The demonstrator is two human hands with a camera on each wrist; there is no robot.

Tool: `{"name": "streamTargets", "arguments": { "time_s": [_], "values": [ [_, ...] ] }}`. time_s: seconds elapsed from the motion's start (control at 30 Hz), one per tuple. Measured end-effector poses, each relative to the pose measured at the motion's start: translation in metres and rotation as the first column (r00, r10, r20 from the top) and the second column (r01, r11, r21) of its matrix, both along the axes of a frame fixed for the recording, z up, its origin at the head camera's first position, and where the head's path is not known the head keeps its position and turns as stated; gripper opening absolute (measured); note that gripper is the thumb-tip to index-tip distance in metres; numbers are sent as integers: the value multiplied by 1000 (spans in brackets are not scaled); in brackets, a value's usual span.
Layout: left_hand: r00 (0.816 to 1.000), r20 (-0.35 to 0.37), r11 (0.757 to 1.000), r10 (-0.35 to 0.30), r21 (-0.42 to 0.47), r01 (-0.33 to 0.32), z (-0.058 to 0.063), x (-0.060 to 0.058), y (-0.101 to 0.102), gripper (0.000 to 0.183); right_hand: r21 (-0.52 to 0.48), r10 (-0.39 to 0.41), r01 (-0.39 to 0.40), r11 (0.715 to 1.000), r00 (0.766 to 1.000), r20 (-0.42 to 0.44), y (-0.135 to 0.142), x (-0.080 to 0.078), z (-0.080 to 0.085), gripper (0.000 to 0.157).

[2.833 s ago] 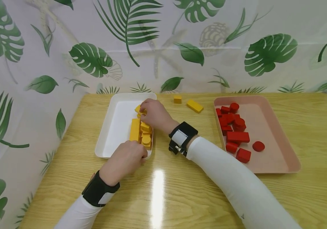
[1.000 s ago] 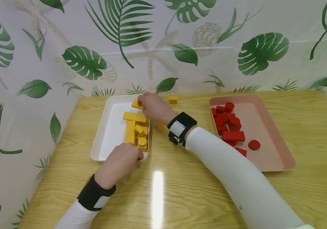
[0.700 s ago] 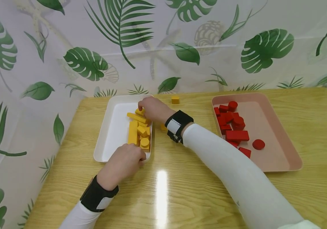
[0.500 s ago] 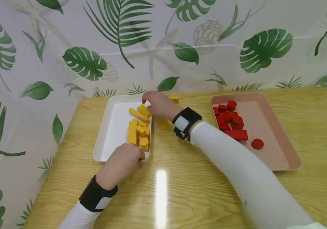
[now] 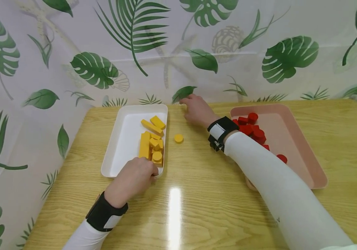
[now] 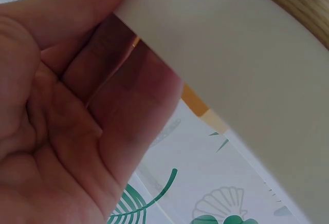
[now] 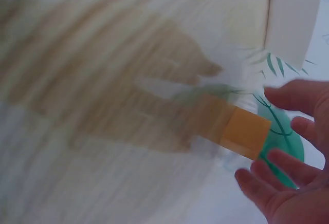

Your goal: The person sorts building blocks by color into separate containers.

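Observation:
My left hand (image 5: 136, 177) holds the near wall of the white tray (image 5: 120, 142); in the left wrist view the tray wall (image 6: 221, 44) passes between thumb and fingers. Along the tray's right side lie several yellow blocks, among them a long block (image 5: 144, 145), a thin bar (image 5: 152, 127) and a rectangular block (image 5: 158, 122). My right hand (image 5: 199, 111) reaches over the table's back edge, fingers spread and holding nothing. In the right wrist view a yellow cube (image 7: 247, 131) stands just before these fingers, apart from them; the hand hides it in the head view.
A yellow disc (image 5: 179, 139) lies on the wooden table (image 5: 128, 215) between the trays. At the right stands a pink tray (image 5: 300, 149) with several red blocks (image 5: 253, 131), partly covered by my right sleeve. A leaf-patterned cloth (image 5: 172, 52) hangs behind the table.
My right hand has set a rectangular yellow block into the white tray, let go, and moved right to the cube. The thin bar has turned slantwise. The left hand stays at the tray.

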State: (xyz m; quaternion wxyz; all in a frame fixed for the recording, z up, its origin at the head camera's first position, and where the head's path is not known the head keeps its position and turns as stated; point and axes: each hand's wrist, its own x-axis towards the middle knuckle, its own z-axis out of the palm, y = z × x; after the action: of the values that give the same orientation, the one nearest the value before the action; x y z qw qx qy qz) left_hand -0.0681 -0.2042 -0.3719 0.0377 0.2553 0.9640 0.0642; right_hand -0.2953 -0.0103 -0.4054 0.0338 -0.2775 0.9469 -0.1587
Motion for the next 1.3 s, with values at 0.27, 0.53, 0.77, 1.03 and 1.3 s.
{"name": "streamTargets", "arguments": {
  "time_s": [0.27,0.53,0.77,1.03,1.3],
  "values": [
    [1000,10,1000,-2,-2,2,-2,-1,-1,26,-32,-9,9,999,1000,5,-1,0,-5,26],
    [1000,-14,1000,4,-16,-4,-1,0,-4,28,-150,98,-110,982,991,-88,-27,18,25,20],
    [1000,17,1000,4,-12,-4,-1,-1,-2,24,-202,188,-195,960,981,-54,-64,43,30,21],
    [1000,26,1000,9,-8,-9,-2,-1,0,22,-85,142,-138,987,989,49,-74,46,14,22],
    [999,26,999,26,-23,-25,-1,-1,-3,22,-161,164,-163,973,986,-7,-56,46,31,26]
  ]
}}
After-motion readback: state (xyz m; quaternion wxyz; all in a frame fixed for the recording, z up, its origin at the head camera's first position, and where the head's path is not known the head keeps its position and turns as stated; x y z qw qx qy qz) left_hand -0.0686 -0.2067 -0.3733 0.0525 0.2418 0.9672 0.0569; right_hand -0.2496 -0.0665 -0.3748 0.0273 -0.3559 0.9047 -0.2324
